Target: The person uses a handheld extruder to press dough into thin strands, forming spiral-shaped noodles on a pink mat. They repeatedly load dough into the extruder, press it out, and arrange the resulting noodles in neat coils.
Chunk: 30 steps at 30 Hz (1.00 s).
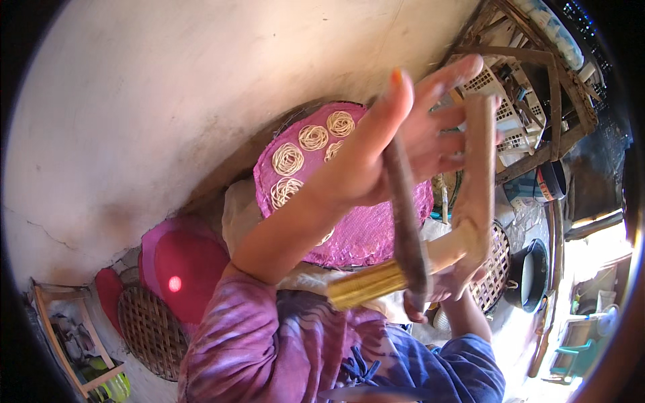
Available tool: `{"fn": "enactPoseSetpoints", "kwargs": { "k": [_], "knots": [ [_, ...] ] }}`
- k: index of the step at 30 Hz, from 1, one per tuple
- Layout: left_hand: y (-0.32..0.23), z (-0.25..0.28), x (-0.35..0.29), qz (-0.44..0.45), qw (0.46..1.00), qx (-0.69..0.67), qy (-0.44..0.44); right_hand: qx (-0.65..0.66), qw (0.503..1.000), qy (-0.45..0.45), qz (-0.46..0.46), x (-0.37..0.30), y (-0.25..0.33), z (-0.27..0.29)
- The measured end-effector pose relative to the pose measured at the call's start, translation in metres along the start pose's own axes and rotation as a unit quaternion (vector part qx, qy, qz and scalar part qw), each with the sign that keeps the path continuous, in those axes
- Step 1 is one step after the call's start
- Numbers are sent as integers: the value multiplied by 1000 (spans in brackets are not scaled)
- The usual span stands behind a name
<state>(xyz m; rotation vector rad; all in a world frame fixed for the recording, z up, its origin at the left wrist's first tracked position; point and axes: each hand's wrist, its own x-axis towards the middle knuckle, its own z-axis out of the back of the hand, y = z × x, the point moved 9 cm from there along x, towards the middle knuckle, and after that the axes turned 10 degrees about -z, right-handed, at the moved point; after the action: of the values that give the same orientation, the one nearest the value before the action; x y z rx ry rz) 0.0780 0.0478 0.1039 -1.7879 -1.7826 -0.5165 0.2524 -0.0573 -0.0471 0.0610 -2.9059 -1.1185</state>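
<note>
My left hand [423, 131] is raised across the middle, fingers spread and stretched out, beside the upper ends of two wooden handles. Some of its fingers pass behind the paler handle. Both handles belong to a wooden noodle press [478, 168] with a ribbed, brass-coloured cylinder [366, 285]. Lower down, my right hand [460, 279] is closed round the press where the parts meet; the press hides some of its fingers. Behind my left forearm lies a round tray covered in pink mesh cloth [363, 232], carrying several pale coils of noodle-like strands [287, 159].
A pale wall [168, 101] rises behind the tray. At left are a red round seat or lid [191, 269], a woven basket [151, 332] and a wooden frame [57, 322]. To the right stand a wooden rack with plastic crates [500, 101], a dark bucket [531, 275] and another woven basket [496, 265].
</note>
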Motion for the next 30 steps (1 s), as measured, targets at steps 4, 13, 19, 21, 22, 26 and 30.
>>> {"fn": "enactPoseSetpoints", "kwargs": {
  "k": [4, 13, 19, 21, 22, 26, 30],
  "knots": [
    [-8, -22, 36, 23, 976, 191, 100, -40, 996, -56, -53, 5, 28, -14],
    [-11, 189, -24, -45, 975, -134, -172, -58, 911, -350, -211, -7, 60, 39],
    [-53, 169, -15, -107, 982, -118, -103, -209, 853, -427, -216, 5, 76, 33],
    [-53, 154, -18, -103, 982, -125, -92, -191, 848, -436, -233, 3, 75, 18],
    [-53, 150, -21, -110, 981, -127, -96, -182, 851, -429, -243, 3, 76, 9],
    [-39, 146, -14, -143, 973, -118, -134, -229, 792, -501, -262, -7, 98, 1],
    [-52, 135, 1, -110, 984, -93, -108, -257, 810, -490, -193, 8, 100, 3]
  ]
}}
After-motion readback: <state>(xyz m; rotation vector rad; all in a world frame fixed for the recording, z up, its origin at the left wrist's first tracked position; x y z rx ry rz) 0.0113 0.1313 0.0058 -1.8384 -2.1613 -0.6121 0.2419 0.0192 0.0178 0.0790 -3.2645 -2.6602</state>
